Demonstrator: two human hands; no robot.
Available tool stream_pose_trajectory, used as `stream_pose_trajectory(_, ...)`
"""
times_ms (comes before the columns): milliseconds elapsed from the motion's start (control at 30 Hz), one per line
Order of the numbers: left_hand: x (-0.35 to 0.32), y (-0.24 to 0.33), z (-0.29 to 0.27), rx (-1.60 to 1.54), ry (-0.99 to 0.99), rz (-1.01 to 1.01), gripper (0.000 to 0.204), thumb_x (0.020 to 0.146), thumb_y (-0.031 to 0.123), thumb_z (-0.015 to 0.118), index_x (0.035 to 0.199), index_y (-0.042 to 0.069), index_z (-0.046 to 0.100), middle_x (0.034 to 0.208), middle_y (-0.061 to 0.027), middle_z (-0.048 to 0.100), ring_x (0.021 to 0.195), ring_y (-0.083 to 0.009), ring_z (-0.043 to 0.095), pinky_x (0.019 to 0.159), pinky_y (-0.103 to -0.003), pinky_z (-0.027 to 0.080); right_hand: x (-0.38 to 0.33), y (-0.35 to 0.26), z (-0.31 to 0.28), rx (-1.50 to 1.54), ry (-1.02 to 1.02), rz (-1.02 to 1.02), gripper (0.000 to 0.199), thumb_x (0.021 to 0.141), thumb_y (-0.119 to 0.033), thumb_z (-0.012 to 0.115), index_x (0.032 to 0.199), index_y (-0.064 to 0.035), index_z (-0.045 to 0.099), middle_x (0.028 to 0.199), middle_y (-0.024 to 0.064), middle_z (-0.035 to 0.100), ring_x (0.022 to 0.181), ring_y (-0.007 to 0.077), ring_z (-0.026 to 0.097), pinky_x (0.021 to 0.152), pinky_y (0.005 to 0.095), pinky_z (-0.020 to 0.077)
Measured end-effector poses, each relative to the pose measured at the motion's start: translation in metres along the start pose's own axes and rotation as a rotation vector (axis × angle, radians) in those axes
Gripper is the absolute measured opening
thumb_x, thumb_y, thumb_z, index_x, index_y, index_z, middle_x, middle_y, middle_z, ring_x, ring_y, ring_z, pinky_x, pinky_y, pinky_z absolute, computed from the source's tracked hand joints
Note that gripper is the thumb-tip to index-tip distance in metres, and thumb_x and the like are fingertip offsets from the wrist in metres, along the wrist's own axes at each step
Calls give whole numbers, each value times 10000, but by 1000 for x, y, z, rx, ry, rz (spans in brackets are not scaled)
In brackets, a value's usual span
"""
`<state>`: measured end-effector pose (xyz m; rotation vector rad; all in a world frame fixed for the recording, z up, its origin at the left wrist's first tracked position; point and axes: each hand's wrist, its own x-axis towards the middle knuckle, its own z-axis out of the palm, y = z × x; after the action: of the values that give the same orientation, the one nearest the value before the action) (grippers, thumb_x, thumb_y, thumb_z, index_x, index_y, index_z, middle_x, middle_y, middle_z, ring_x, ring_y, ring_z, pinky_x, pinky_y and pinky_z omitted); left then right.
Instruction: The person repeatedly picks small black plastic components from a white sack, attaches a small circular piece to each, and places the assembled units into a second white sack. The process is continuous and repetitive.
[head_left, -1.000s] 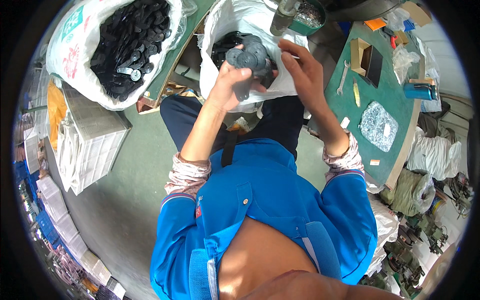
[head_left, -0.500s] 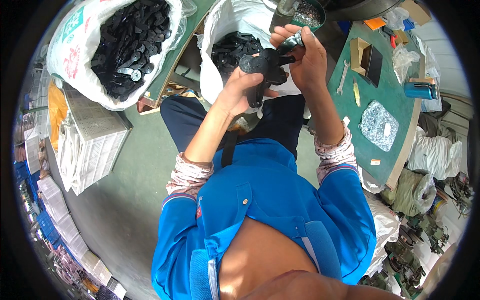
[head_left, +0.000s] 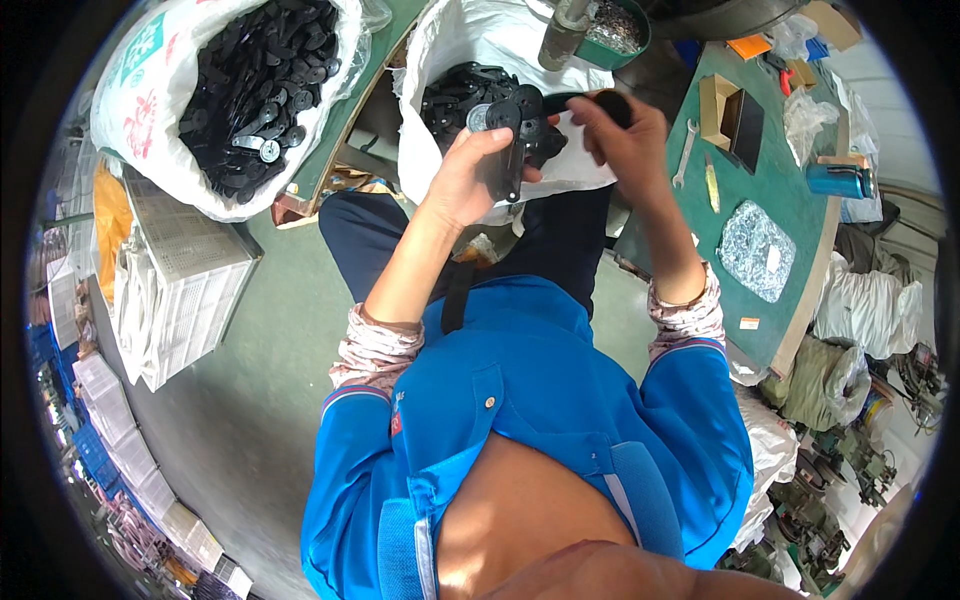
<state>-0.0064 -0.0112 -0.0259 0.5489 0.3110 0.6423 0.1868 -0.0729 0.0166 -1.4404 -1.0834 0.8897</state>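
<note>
My left hand (head_left: pixel 458 185) is closed round a bunch of black plastic lever-like parts (head_left: pixel 508 150) with round ends. One of them hangs down past the fingers, and a greyish disc shows at the top of the bunch. To its right, my right hand (head_left: pixel 640 145) grips a single black part with a round end (head_left: pixel 613 107); the fingers are slightly blurred. Both hands are above an open white sack (head_left: pixel 425 165) between my knees. More black parts (head_left: pixel 465 95) of this kind lie inside that sack.
At the left stands a white sack (head_left: pixel 125 110) full of black parts, with a white plastic crate (head_left: pixel 185 310) below it. The green bench (head_left: pixel 700 235) on the right bears a wrench (head_left: pixel 686 155), a yellow-handled knife (head_left: pixel 713 188), a small carton (head_left: pixel 716 110) and a blue bottle (head_left: pixel 838 180).
My right hand has moved a little right and turned over, with its part now showing its round dark end. The bunch in my left hand has tilted slightly.
</note>
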Motion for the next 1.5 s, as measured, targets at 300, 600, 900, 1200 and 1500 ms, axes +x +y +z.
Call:
stream_pose_trajectory(300, 8, -8, -2, 15, 118, 35, 345, 901, 209, 612, 1196, 36, 570, 1133, -95, 638, 1005, -194, 618, 870, -342, 507, -27, 8, 15, -722, -34, -833, 447, 725, 13, 680, 1149, -128, 663, 887, 81, 670, 721, 241, 664, 614, 301, 540)
stream_pose_trajectory(600, 7, -2, -2, 187, 197, 163, 325, 805, -71, 641, 1121, -13, 592, 1059, -113, 662, 929, -208, 660, 754, -333, 577, -26, -11, 7, -340, -142, -287, 358, 899, -143, 612, 1237, -32, 573, 903, 123, 630, 823, 210, 629, 703, 323, 476)
stream_pose_trajectory(900, 9, 1, 17, 298, 133, 88, 251, 810, 11, 683, 1044, -8, 596, 931, -92, 659, 807, -189, 671, 720, -300, 555, 15, -3, -8, -270, -216, -188, 317, 910, -149, 624, 1200, -22, 604, 828, 31, 616, 734, 112, 542, 673, 253, 432)
stream_pose_trajectory(1200, 8, 5, 1, 80, 124, 155, 379, 871, 79, 625, 1214, -20, 496, 1139, -153, 604, 1029, -242, 626, 867, -404, 575, 84, -92, -18, 268, 16, -108, 328, 916, -69, 590, 1226, 32, 550, 871, 100, 650, 685, 137, 632, 626, 250, 534)
stream_pose_trajectory(1500, 7, 8, 13, 157, 123, 93, 313, 877, 70, 613, 1172, 30, 514, 1098, -124, 615, 970, -240, 647, 744, -448, 614, 115, -95, -26, 37, -45, 122, 205, 936, -102, 534, 1050, 62, 583, 758, 80, 641, 437, 104, 541, 363, 235, 423)
